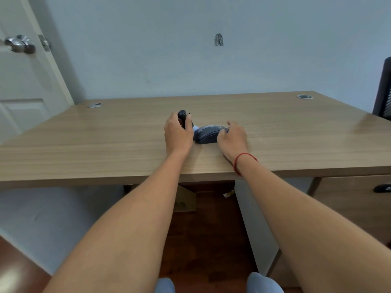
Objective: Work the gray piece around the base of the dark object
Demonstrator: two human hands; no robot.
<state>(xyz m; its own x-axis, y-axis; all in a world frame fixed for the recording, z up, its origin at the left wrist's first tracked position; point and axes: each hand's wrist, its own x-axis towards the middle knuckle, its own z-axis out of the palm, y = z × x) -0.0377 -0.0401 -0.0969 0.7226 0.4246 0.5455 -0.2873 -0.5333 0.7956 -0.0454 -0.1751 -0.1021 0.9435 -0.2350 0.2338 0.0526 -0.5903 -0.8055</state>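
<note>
Mouse (208, 135), dark grey, lies on the wooden desk (105, 144) just past the near edge, between the two hands, its long axis running left to right across the view. From the near side, the right hand (232, 139) sits closest to it, fingers curled over its right end and touching it. The left hand (177, 134) is just beside the mouse's left end and grips a small black object (182, 116), held upright with its rounded top poking above the fingers; what it is I cannot tell. A pale scrap (195, 129) shows between that hand and the mouse. Farther back stand two cable holes, then the wall.
</note>
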